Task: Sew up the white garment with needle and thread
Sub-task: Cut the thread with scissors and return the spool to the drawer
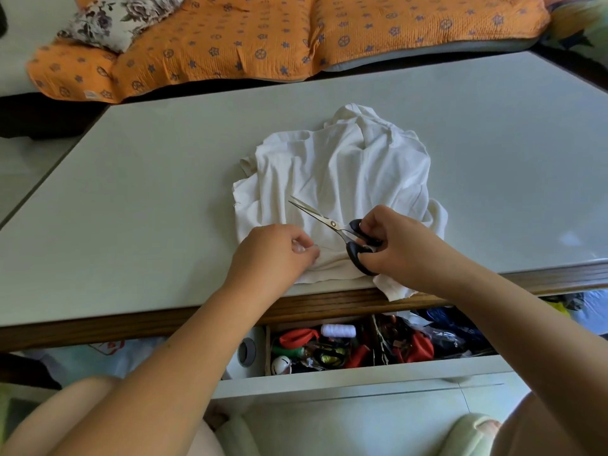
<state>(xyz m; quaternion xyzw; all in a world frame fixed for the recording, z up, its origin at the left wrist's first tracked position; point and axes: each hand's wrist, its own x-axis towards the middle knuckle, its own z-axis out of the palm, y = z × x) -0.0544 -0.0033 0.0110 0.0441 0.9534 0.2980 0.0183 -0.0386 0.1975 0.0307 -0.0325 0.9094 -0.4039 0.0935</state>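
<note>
A crumpled white garment [339, 179] lies on the pale table [148, 192], one corner hanging over the front edge. My right hand [394, 245] grips black-handled scissors [342, 233], fingers through the loops, the blades nearly together and pointing up-left over the cloth. My left hand [276, 251] rests on the garment's near edge with curled fingers pinching something small; a faint thread seems to run from it toward the scissors. The needle is too small to make out.
Below the table's wooden front edge an open drawer [362, 373] holds a white thread spool [339, 331], red and green items, a small bell and tape. An orange patterned quilt [263, 37] and floral pillow [118, 18] lie beyond the table.
</note>
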